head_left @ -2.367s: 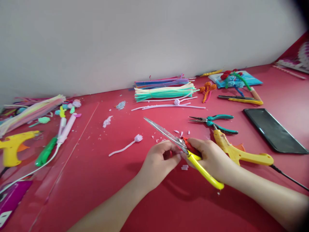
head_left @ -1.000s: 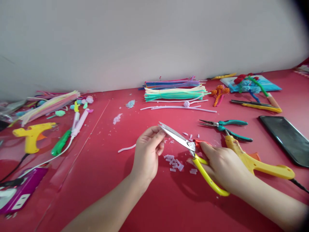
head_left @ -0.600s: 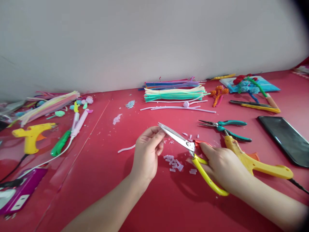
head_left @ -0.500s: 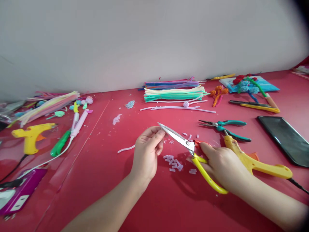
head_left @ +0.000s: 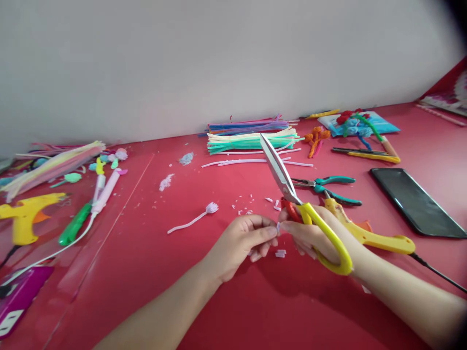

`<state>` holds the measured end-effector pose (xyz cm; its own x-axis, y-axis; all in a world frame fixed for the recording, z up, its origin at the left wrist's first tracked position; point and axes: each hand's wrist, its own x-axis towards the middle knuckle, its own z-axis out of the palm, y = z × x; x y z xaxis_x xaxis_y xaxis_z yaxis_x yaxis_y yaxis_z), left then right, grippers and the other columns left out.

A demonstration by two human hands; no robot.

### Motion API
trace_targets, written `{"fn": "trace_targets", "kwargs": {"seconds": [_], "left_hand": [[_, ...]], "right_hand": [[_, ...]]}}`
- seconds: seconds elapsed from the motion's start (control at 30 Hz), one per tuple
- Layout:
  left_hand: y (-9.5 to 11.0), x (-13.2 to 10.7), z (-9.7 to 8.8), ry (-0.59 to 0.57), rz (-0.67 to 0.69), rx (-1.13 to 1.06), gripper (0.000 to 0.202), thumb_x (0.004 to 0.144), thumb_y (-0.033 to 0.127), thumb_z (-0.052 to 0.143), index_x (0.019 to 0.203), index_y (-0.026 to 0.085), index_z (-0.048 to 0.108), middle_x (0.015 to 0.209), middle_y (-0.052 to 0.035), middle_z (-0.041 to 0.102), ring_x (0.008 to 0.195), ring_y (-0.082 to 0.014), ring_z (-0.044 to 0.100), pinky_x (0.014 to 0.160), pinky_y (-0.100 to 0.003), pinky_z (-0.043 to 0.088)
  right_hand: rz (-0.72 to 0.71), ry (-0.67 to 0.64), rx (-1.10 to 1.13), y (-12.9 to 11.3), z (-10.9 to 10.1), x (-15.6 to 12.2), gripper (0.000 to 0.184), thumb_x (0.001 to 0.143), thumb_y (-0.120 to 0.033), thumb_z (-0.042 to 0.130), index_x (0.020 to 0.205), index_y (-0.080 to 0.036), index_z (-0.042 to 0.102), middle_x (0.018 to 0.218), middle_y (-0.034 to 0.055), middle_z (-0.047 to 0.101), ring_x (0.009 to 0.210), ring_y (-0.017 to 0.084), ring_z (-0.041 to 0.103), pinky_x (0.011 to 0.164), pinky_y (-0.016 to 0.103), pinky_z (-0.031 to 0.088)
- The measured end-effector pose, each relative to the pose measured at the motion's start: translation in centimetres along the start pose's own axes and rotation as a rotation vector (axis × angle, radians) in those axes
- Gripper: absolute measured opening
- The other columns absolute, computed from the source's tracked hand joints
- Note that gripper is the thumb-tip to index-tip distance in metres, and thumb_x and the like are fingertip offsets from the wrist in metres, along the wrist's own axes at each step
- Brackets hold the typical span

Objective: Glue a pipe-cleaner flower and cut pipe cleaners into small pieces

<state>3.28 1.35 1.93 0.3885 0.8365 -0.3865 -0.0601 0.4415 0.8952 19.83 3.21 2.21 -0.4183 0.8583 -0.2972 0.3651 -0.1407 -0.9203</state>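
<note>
My right hand (head_left: 314, 236) grips yellow-handled scissors (head_left: 292, 194), the closed blades pointing up and away. Its fingertips meet those of my left hand (head_left: 242, 240), and both pinch a tiny pale lilac piece (head_left: 278, 226) between them. Small lilac cut bits (head_left: 280, 253) lie on the red table (head_left: 204, 291) just under the hands. A lilac pipe cleaner with a fluffy tip (head_left: 193, 218) rests to the left of my left hand.
Teal pliers (head_left: 328, 187), a yellow glue gun (head_left: 368, 233) and a black phone (head_left: 412, 201) lie at the right. Bundled pipe cleaners (head_left: 251, 138) sit by the wall. Another glue gun (head_left: 25, 214), a green tool (head_left: 75, 226) and more craft pieces lie at the left.
My left hand has left the scissor tip and come down to meet my right fingertips. The scissors have swung upright. The fluffy-tipped pipe cleaner shows again.
</note>
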Motion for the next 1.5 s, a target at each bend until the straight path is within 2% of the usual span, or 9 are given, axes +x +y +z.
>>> {"fn": "trace_targets", "kwargs": {"seconds": [0.07,0.2,0.33,0.47,0.57,0.7,0.93,1.07,1.5], "left_hand": [[0.0,0.0,0.0,0.003,0.001,0.028,0.024,0.072,0.036,0.053,0.073,0.013,0.057,0.058,-0.0004,0.051,0.044,-0.0043,0.037,0.038,-0.018,0.023],[-0.2,-0.1,0.1,0.098,0.08,0.19,0.02,0.071,0.034,0.054,0.072,0.014,0.057,0.054,0.0015,0.049,0.046,-0.0059,0.039,0.042,-0.019,0.028],[-0.2,-0.3,0.4,0.17,0.153,0.286,0.017,0.071,0.031,0.055,0.07,0.015,0.058,0.061,0.0004,0.052,0.054,-0.0081,0.045,0.051,-0.02,0.036],[-0.2,-0.1,-0.2,0.314,0.205,0.181,0.014,0.069,0.03,0.058,0.072,0.016,0.058,0.055,0.0029,0.048,0.045,-0.0057,0.039,0.042,-0.018,0.03],[0.0,0.1,-1.0,0.456,0.269,0.043,0.013,0.068,0.029,0.059,0.074,0.017,0.057,0.054,0.0044,0.047,0.041,-0.0036,0.035,0.038,-0.017,0.025],[0.2,0.2,-1.8,0.541,0.374,-0.113,0.011,0.068,0.024,0.059,0.074,0.015,0.056,0.057,0.0037,0.046,0.044,-0.0029,0.036,0.037,-0.016,0.023],[0.3,0.1,-2.0,0.544,0.453,-0.163,0.008,0.072,0.022,0.056,0.076,0.015,0.058,0.052,0.0041,0.041,0.044,-0.0034,0.034,0.038,-0.017,0.021],[0.3,0.0,-2.1,0.536,0.448,-0.165,0.007,0.073,0.022,0.055,0.074,0.016,0.058,0.052,0.0043,0.041,0.044,-0.0039,0.034,0.038,-0.018,0.021],[0.6,-0.1,-2.1,0.527,0.415,-0.176,0.01,0.071,0.024,0.056,0.076,0.015,0.057,0.055,0.0033,0.045,0.044,-0.004,0.034,0.038,-0.018,0.022]], "right_hand": [[-0.003,0.001,0.017,0.1,0.1,-0.1,0.014,0.074,-0.03,0.044,0.067,-0.019,0.048,0.037,-0.0085,0.039,0.031,0.005,0.035,0.033,0.016,0.028],[-0.031,0.035,-0.027,0.2,0.4,-0.2,0.006,0.07,-0.021,0.046,0.065,-0.019,0.045,0.043,-0.009,0.038,0.034,0.004,0.035,0.034,0.015,0.026],[-0.104,0.067,-0.153,0.5,0.5,-0.1,0.01,0.072,-0.024,0.045,0.064,-0.018,0.043,0.047,-0.0081,0.036,0.04,0.005,0.034,0.039,0.017,0.027],[-0.192,0.163,-0.438,0.9,0.0,0.3,0.02,0.072,-0.035,0.048,0.062,-0.019,0.04,0.052,-0.0056,0.041,0.047,0.007,0.037,0.043,0.019,0.026],[-0.191,0.202,-0.696,1.0,-0.2,0.3,0.026,0.071,-0.044,0.047,0.065,-0.02,0.04,0.051,-0.0043,0.046,0.046,0.009,0.041,0.044,0.02,0.024],[-0.23,0.236,-0.939,1.3,-0.1,0.2,0.028,0.072,-0.05,0.044,0.073,-0.022,0.041,0.051,-0.0028,0.051,0.046,0.014,0.049,0.044,0.022,0.021],[-0.306,0.256,-1.156,2.3,0.0,0.3,0.03,0.076,-0.05,0.037,0.075,-0.021,0.042,0.05,-0.0013,0.053,0.045,0.016,0.051,0.045,0.026,0.016],[-0.326,0.241,-1.168,2.6,0.1,0.2,0.029,0.078,-0.049,0.036,0.078,-0.02,0.042,0.051,-0.0012,0.054,0.045,0.015,0.051,0.044,0.026,0.016],[-0.337,0.227,-1.182,2.4,0.3,0.1,0.029,0.079,-0.047,0.034,0.068,-0.02,0.036,0.046,-0.0012,0.051,0.039,0.013,0.047,0.044,0.027,0.013]]}}
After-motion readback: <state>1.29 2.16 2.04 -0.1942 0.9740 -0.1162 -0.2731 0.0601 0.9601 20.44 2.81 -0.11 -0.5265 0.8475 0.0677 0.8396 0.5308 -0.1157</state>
